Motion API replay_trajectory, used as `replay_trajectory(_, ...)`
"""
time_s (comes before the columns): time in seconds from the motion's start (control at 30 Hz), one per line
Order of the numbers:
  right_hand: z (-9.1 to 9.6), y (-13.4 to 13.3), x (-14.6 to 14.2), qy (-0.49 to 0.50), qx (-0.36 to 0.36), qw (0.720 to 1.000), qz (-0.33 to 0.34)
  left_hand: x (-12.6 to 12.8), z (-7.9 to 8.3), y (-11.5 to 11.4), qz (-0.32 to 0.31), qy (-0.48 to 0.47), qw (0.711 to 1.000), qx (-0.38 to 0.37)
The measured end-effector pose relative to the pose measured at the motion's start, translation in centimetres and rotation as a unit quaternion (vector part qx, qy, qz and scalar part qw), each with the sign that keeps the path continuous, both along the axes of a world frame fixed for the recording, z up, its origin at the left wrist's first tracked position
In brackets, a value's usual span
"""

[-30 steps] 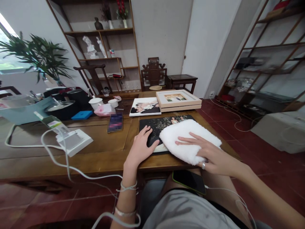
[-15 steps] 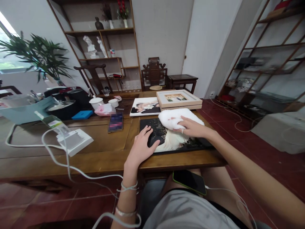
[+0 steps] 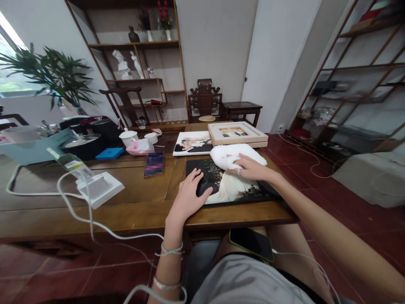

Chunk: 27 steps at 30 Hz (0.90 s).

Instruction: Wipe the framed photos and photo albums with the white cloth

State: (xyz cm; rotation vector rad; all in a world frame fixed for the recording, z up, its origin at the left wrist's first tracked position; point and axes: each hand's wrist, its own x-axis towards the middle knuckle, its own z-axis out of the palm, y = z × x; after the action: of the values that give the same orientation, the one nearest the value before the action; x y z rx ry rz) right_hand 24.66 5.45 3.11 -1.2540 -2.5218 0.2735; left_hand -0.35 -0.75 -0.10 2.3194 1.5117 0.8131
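A large dark photo print (image 3: 234, 188) lies flat near the front edge of the wooden table (image 3: 133, 198). My left hand (image 3: 190, 196) rests flat on its left part, fingers stretched out. My right hand (image 3: 249, 166) presses a fluffy white towel (image 3: 229, 154) against the print's far edge, with its fingers curled over the cloth. Just beyond the towel lie a smaller photo print (image 3: 193, 142) and a light wooden picture frame (image 3: 236, 133).
A phone (image 3: 153, 162) lies left of the print, with a white charger box (image 3: 99, 188) and cables farther left. Pots, white cups and a pink bag stand at the back left. Another phone (image 3: 253, 242) rests on my lap. Shelves line the walls.
My right hand has pushed the towel from the near right corner of the print up to its far edge, uncovering the picture. My left hand has stayed in place.
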Motion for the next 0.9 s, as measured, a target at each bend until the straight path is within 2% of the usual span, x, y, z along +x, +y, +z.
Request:
replay_trajectory(0.3, 0.0, -9.8, 0.5, 0.022, 0.004, 0.999, 0.049, 0.0, -0.1, -0.1, 0.0, -0.007, 1.0, 0.002)
replay_trajectory(0.5, -0.4, -13.3, 0.8, -0.024, 0.005, 0.996, 0.083, 0.1, -0.1, -0.1, -0.004, 0.001, 1.0, 0.007)
replay_trajectory(0.7, -0.2, -13.4, 0.8, -0.002, -0.002, 0.997, 0.081, 0.1, -0.1, -0.1, -0.004, 0.001, 1.0, 0.012)
replay_trajectory(0.9, 0.4, -9.8, -0.4, 0.012, -0.007, 0.999, 0.035, 0.0, -0.1, -0.1, -0.003, 0.003, 1.0, 0.006)
